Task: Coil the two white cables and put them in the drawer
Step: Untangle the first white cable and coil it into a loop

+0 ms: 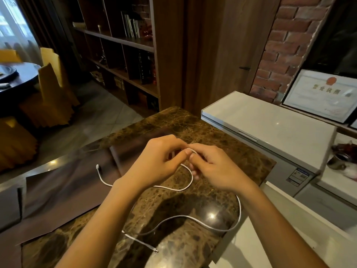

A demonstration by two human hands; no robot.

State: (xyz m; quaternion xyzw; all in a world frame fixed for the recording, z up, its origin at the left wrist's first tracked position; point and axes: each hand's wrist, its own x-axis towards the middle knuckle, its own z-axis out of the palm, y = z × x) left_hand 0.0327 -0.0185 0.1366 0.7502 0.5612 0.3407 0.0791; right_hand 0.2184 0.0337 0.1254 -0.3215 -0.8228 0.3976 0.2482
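Observation:
On a brown marble counter point(193, 122), my left hand point(154, 161) and my right hand point(214, 167) meet, both pinching a loop of a thin white cable point(190, 182). That cable trails down in a curve, runs left behind my left wrist and ends in a plug point(97, 166) on the counter's left part. A second white cable point(212, 225) lies loose nearer me, curving from under my right forearm across the counter to a plug point(155, 250) near the front edge. No drawer is visible.
A white chest-like appliance point(270, 122) stands right of the counter, with a framed certificate point(320, 95) behind it. A dark bookshelf point(123, 55) is at the back. A round table point(17, 74) and yellow-covered chairs point(52, 84) stand at left.

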